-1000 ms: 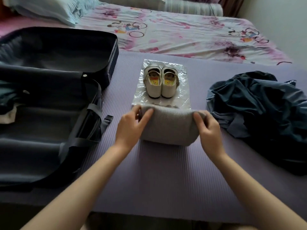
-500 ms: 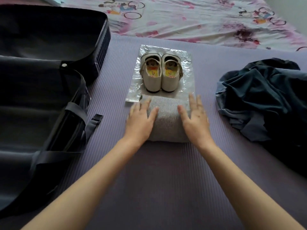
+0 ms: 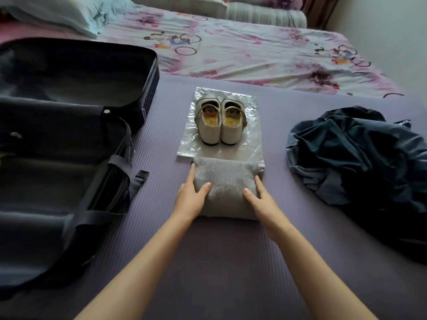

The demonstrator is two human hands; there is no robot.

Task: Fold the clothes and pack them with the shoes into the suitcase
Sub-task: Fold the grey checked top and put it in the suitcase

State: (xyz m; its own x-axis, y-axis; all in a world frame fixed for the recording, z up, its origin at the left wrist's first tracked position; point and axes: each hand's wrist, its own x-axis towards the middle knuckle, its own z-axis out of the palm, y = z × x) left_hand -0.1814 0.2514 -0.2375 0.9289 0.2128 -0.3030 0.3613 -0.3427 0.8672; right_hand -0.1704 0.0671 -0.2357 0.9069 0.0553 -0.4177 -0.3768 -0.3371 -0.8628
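Note:
A folded grey garment (image 3: 225,181) lies on the purple mat in the middle. My left hand (image 3: 190,196) lies along its left side with straight fingers and the thumb on top. My right hand (image 3: 260,199) lies along its right side the same way. Just beyond it a pair of white shoes (image 3: 219,121) stands on a clear plastic bag (image 3: 250,144). A dark open suitcase (image 3: 69,158) lies at the left. A crumpled dark blue heap of clothes (image 3: 360,155) lies at the right.
The purple mat (image 3: 219,262) covers the near part of the bed. A flowered sheet (image 3: 254,54) and pillows (image 3: 57,12) lie beyond it. A strap with a buckle (image 3: 142,175) hangs out of the suitcase onto the mat.
My hands have slid from the top of the grey garment to its two sides, and the fingers now flank it. The camera has tilted up.

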